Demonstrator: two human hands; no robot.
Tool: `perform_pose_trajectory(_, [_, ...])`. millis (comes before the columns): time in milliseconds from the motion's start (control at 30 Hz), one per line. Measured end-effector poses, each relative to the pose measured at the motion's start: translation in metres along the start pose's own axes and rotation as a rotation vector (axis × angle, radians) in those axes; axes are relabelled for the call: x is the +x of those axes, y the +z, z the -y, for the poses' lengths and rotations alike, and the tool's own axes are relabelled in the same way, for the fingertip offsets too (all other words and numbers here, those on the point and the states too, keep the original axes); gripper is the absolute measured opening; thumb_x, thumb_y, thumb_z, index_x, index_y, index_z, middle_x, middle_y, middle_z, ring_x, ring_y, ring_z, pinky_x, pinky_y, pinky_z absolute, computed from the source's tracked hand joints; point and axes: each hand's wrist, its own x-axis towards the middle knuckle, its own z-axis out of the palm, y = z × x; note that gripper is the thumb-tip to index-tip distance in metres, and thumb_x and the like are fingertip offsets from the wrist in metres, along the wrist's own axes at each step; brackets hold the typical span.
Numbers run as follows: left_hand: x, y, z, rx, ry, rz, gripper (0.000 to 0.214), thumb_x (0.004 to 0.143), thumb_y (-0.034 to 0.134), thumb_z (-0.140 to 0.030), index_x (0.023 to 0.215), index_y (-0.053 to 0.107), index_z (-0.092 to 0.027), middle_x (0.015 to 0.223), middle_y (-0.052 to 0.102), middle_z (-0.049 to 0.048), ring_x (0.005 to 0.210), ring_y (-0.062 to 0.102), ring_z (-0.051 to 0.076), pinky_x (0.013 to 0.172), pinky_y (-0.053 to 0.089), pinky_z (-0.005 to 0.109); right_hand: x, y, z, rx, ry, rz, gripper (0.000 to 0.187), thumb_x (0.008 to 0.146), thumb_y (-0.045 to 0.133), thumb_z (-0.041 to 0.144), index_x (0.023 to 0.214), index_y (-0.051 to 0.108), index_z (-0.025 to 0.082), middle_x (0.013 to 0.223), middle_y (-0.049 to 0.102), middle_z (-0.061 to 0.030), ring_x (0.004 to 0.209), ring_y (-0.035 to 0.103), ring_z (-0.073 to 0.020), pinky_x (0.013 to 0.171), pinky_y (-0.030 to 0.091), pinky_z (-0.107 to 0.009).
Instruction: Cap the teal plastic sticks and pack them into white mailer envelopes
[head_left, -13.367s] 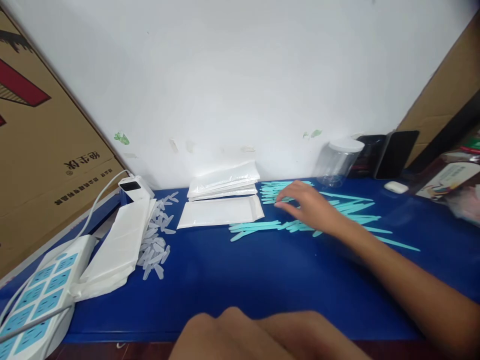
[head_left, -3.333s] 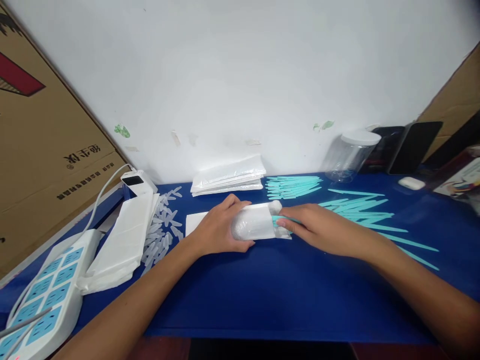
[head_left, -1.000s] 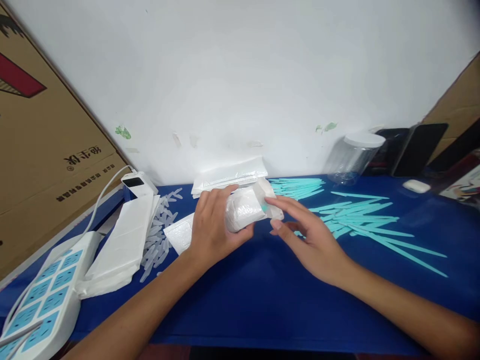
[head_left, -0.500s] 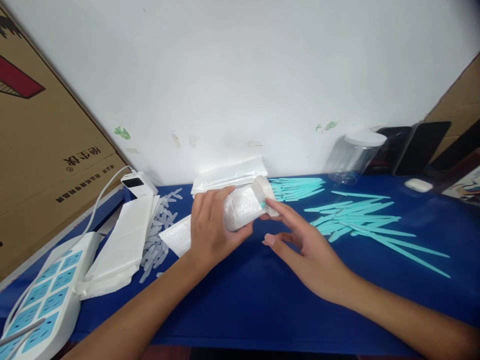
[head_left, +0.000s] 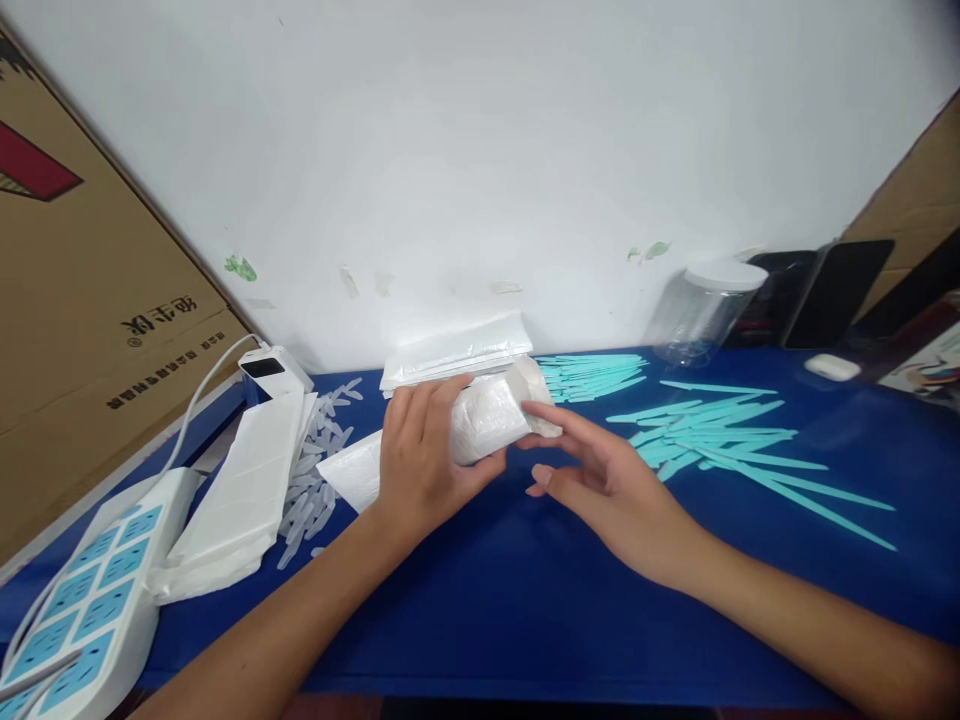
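Observation:
My left hand [head_left: 420, 455] is wrapped round a white padded bubble mailer [head_left: 487, 415], which lies slanted with its open end toward the right. At that mouth, the fingertips of my right hand [head_left: 622, 490] touch the flap and edge. The right thumb stands apart from the fingers, and nothing shows between them. What the mailer contains is hidden. To the right of my right hand lies a loose pile of turquoise flat sticks [head_left: 705, 430]. A neater row of turquoise sticks [head_left: 592, 378] sits by the wall. Behind the left hand rests a stack of white mailers [head_left: 461, 350].
Small translucent pieces [head_left: 315, 480] lie scattered at the left, beside folded white packets [head_left: 236, 490]. A power strip [head_left: 169, 510] with cables and a white device [head_left: 274, 370] are further left. A clear jar [head_left: 697, 320], phone [head_left: 836, 295] and white case [head_left: 832, 367] stand back right.
A bit of turquoise that showed at the mailer's mouth is out of sight now. My right fingertips have shifted slightly left at the opening. The left hand keeps its grip.

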Motion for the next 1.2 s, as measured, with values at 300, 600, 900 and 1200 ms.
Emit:
perform_pose_trajectory(300, [-0.002,0.001,0.000,0.010,0.041,-0.028,0.070,0.080,0.082,-0.033,0.140,0.051,-0.019,0.121,0.072,0.0145,0.104,0.066,0.035,0.090,0.052,0.049,0.002,-0.004,0.005,0.127,0.101,0.088,0.069,0.083,0.081,0.034,0.149,0.060,0.032,0.144,0.065,-0.0099,0.096,0.077,-0.0254,0.099,0.061,-0.057])
perform_pose_trajectory(600, [-0.003,0.001,0.000,-0.007,0.055,-0.001,0.069,0.083,0.081,-0.034,0.143,0.050,-0.020,0.122,0.072,0.0151,0.107,0.067,0.035,0.094,0.052,0.049,0.003,-0.002,0.005,0.092,0.129,0.065,0.070,0.086,0.080,0.035,0.152,0.059,0.032,0.141,0.068,-0.0086,0.096,0.077,-0.0260,0.101,0.060,-0.059])
perform_pose_trajectory(900, [-0.003,0.004,-0.003,-0.067,0.133,0.041,0.077,0.084,0.083,-0.046,0.147,0.047,-0.019,0.124,0.073,0.0163,0.108,0.068,0.035,0.096,0.052,0.049,0.001,-0.004,0.003,0.104,0.160,0.189,0.056,0.091,0.079,0.030,0.145,0.066,0.032,0.144,0.069,-0.0057,0.097,0.075,-0.0236,0.094,0.064,-0.048])
perform_pose_trajectory(1200, [-0.002,0.004,0.005,-0.165,0.036,0.298,0.081,0.085,0.082,-0.045,0.151,0.044,-0.021,0.138,0.067,0.0159,0.123,0.063,0.037,0.104,0.051,0.052,0.013,-0.006,0.001,-0.036,0.162,0.066,0.047,0.101,0.066,0.043,0.140,0.068,0.018,0.099,0.079,-0.0080,0.070,0.072,-0.0188,0.076,0.067,-0.043])
